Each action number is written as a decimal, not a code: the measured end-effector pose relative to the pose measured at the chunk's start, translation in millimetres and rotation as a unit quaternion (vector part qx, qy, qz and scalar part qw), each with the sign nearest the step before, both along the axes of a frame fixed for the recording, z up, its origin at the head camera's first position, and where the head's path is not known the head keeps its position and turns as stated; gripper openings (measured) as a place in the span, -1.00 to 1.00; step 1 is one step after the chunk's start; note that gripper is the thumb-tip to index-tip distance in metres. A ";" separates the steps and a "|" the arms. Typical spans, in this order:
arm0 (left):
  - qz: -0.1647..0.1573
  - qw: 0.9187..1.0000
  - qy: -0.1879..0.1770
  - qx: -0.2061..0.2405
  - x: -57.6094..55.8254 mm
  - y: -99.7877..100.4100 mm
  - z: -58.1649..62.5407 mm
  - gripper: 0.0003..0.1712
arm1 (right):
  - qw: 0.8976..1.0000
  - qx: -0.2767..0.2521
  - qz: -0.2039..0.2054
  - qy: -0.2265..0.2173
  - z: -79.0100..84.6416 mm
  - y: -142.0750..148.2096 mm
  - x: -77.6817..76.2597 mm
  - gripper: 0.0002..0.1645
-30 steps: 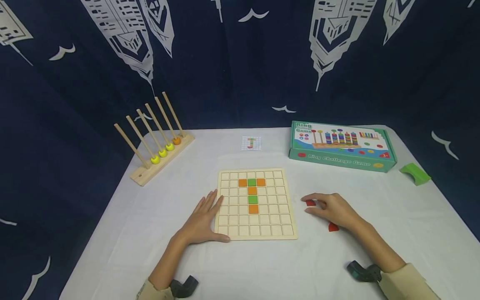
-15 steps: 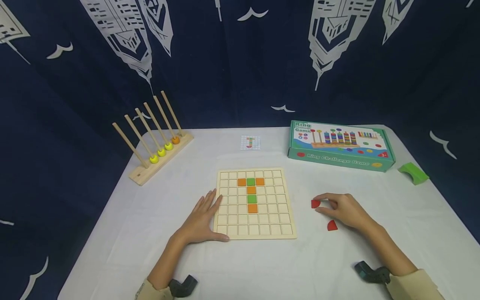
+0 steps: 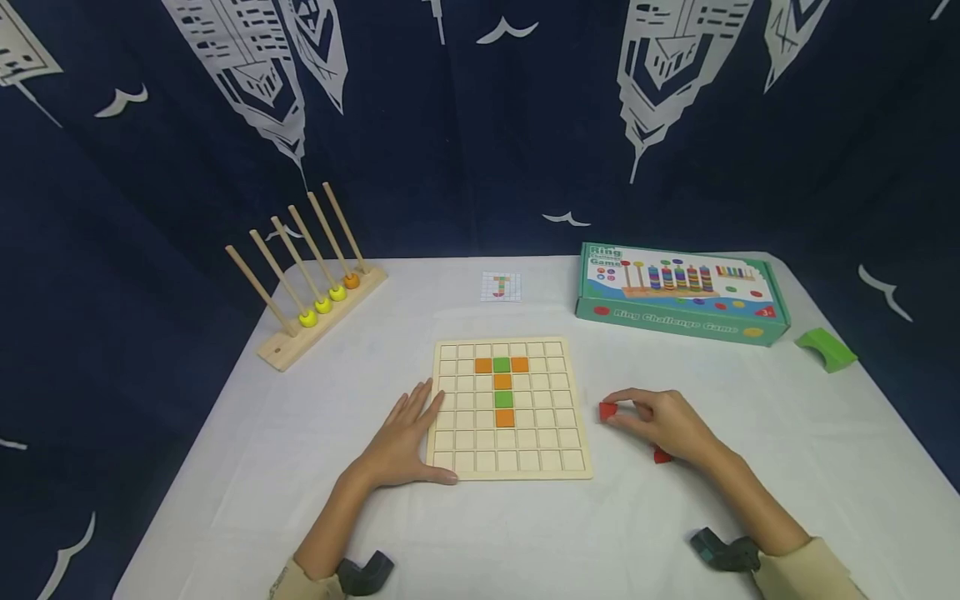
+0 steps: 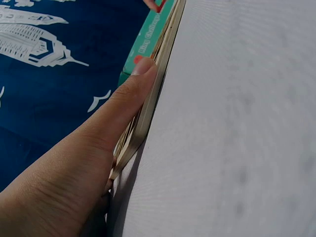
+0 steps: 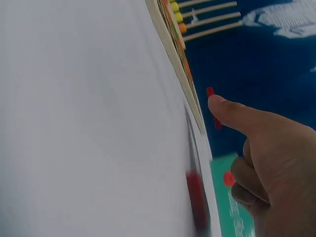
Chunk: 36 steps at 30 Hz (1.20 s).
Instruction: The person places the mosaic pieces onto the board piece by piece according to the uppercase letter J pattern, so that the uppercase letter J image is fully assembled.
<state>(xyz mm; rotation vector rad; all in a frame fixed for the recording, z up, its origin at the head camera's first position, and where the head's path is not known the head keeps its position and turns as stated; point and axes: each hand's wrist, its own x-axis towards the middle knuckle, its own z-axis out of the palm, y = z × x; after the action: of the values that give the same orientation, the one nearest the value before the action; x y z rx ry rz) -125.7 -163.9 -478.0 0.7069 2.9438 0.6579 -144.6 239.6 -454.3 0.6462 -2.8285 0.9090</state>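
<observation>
A square wooden grid board [image 3: 468,462] lies mid-table, with orange tiles [image 3: 505,418] and green tiles [image 3: 503,399] set in a T shape. My left hand [image 3: 402,442] rests along its left edge with fingers spread, the thumb at the near left corner. To the right of the board, my right hand [image 3: 667,421] pinches a small flat red piece [image 3: 607,411] between thumb and fingertips; the right wrist view shows the red piece [image 5: 217,122] edge-on, lifted off the cloth. A second red piece [image 3: 662,456] lies on the table, partly hidden under that hand.
A pattern card [image 3: 501,287] lies beyond the board. At back left stands a wooden peg rack [image 3: 281,354] with yellow and orange beads. The green Ring Challenge Game box [image 3: 682,321] sits at back right, beside a green arched block [image 3: 828,348].
My right hand first draws the red piece to the right across the table, then carries it left toward the board, now in a pinch. My left hand stays on the board.
</observation>
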 end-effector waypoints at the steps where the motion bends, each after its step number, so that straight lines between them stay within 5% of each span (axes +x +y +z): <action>1: 0.000 1.000 0.000 -0.001 0.0 -0.1 0.0 0.46 | 1.000 -0.001 0.012 0.000 0.4 -5.7 0.4 -0.72; 15: -0.002 1.000 -0.003 0.000 0.5 -0.6 0.9 0.45 | 0.990 0.000 0.138 0.027 -2.6 -93.2 5.3 -0.72; 24: -0.004 1.000 -0.004 -0.002 1.0 -1.1 1.9 0.44 | 0.986 0.014 0.156 0.054 -4.7 -122.6 5.7 -0.70; 36: -0.005 1.000 -0.003 0.001 0.6 -1.4 2.2 0.43 | 0.985 0.025 0.154 0.071 -7.4 -127.3 3.9 -0.71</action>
<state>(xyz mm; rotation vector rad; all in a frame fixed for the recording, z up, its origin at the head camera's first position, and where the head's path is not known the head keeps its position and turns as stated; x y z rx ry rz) -125.1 -165.3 -475.8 0.7186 2.9326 0.6608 -140.7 112.3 -461.7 1.1311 -2.6765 0.7960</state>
